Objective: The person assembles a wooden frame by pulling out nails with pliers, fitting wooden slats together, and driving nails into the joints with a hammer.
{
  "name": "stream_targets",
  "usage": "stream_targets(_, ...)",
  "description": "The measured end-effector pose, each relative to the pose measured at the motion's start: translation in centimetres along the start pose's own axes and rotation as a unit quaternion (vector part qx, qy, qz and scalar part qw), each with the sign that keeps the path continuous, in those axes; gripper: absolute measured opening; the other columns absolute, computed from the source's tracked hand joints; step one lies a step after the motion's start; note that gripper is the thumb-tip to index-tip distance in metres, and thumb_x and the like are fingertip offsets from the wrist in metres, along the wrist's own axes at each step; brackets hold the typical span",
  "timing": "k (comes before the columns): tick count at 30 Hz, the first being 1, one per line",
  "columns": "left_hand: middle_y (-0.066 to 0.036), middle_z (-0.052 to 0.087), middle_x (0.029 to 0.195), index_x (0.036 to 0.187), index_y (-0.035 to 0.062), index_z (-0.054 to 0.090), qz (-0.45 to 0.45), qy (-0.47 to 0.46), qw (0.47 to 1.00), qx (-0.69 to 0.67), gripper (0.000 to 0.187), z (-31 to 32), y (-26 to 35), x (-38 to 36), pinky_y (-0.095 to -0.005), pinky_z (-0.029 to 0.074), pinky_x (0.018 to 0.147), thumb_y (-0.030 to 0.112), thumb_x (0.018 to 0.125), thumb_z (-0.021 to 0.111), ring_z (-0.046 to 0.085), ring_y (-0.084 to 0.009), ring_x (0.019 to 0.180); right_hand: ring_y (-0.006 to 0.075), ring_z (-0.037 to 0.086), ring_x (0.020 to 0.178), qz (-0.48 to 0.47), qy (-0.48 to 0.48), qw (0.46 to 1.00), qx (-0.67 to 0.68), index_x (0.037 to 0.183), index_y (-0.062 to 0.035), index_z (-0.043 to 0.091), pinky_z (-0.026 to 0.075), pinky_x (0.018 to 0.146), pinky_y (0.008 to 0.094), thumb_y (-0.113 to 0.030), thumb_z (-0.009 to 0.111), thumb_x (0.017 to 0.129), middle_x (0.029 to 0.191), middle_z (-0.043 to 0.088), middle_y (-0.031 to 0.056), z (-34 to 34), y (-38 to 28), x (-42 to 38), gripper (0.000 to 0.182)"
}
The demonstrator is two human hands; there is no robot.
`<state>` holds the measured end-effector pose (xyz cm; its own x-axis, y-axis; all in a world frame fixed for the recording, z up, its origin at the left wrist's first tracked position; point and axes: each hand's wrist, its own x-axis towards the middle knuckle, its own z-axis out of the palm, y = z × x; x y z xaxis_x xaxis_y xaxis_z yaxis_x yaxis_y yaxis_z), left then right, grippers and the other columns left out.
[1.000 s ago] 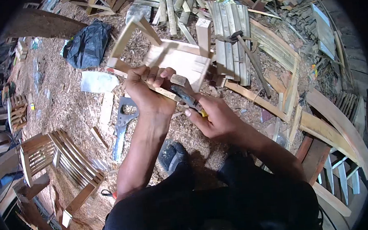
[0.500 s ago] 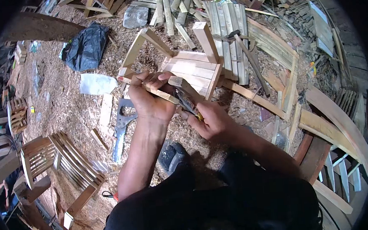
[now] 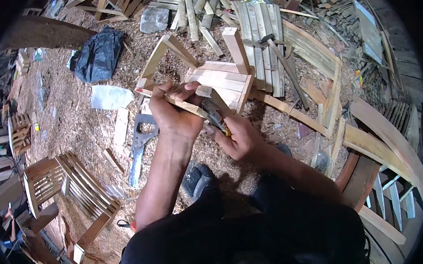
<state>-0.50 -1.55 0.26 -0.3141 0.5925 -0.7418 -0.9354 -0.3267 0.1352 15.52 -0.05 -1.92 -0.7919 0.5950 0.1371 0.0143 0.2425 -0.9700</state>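
Note:
Palm up, my left hand has its fingers curled around a wooden rail of a small unfinished wooden chair. The chair lies with its slatted panel showing and its legs sticking up toward me. My right hand is closed on pliers with dark jaws and a bit of yellow on the handle. Those jaws are beside the rail's near end, close to a squared leg end. Whether they grip anything is too small to tell.
A handsaw lies on the sawdust floor at left. The hammer rests on slats at right. Around are a slatted chair part, a black plastic bag, curved boards and a heap of wood strips.
The pliers have turned slightly in my right hand beside the rail's end. My left hand and the chair stay almost where they were.

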Motion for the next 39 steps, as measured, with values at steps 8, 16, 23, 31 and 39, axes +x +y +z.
stream_targets(8, -0.001, 0.042, 0.049, 0.055, 0.0123, 0.038, -0.039, -0.081, 0.996, -0.007, 0.028, -0.9, 0.2, -0.3, -0.0315, 0.047, 0.072, 0.013, 0.079, 0.053, 0.053, -0.0177, 0.064, 0.0395, 0.059, 0.076, -0.029, 0.075, 0.996, 0.025, 0.108, 0.0068, 0.048, 0.044, 0.066, 0.0450, -0.002, 0.053, 0.088, 0.082, 0.058, 0.0224, 2.6, 1.1, -0.5, 0.022)
stream_targets(16, 0.001, 0.039, 0.045, 0.058, 0.0140, 0.036, 0.001, -0.027, 0.995, -0.101, 0.026, -1.2, 2.6, 1.6, -0.0308, 0.053, 0.070, 0.011, 0.082, 0.045, 0.051, -0.0173, 0.050, 0.0196, 0.055, 0.058, 0.036, 0.068, 0.996, 0.043, 0.106, 0.0028, 0.054, 0.043, 0.054, 0.0374, -0.007, 0.053, 0.093, 0.073, 0.057, 0.0130, 0.6, -1.4, 0.8, 0.016)
stream_targets(23, 0.000, 0.042, 0.050, 0.055, 0.0128, 0.039, -0.004, -0.098, 0.994, -0.040, 0.029, -1.8, 2.0, 1.9, -0.0291, 0.049, 0.070, 0.009, 0.080, 0.052, 0.052, -0.0168, 0.057, 0.0214, 0.064, 0.080, 0.042, 0.096, 0.994, -0.012, 0.106, 0.0011, 0.056, 0.050, 0.072, 0.0331, -0.012, 0.064, 0.088, 0.086, 0.062, 0.0121, -1.5, -1.9, 0.8, 0.024)
stream_targets(31, 0.000, 0.046, 0.057, 0.061, 0.0133, 0.041, -0.008, -0.147, 0.988, 0.055, 0.026, -0.1, -0.6, 0.7, -0.0292, 0.043, 0.072, 0.017, 0.083, 0.053, 0.047, -0.0149, 0.057, 0.0233, 0.065, 0.085, 0.072, 0.167, 0.983, -0.010, 0.106, 0.0020, 0.055, 0.050, 0.077, 0.0356, -0.014, 0.071, 0.082, 0.094, 0.063, 0.0126, -1.8, 0.9, 2.0, 0.033)
stream_targets(39, -0.007, 0.061, 0.081, 0.097, -0.0023, 0.056, 0.092, -0.131, 0.737, 0.657, 0.047, -4.0, 4.2, -2.1, -0.0319, 0.047, 0.070, 0.044, 0.094, 0.053, 0.058, -0.0158, 0.081, 0.0187, 0.064, 0.084, -0.027, 0.136, 0.988, -0.072, 0.107, 0.0036, 0.056, 0.050, 0.075, 0.0318, -0.010, 0.070, 0.083, 0.091, 0.063, 0.0136, -3.4, 0.5, 2.6, 0.032)
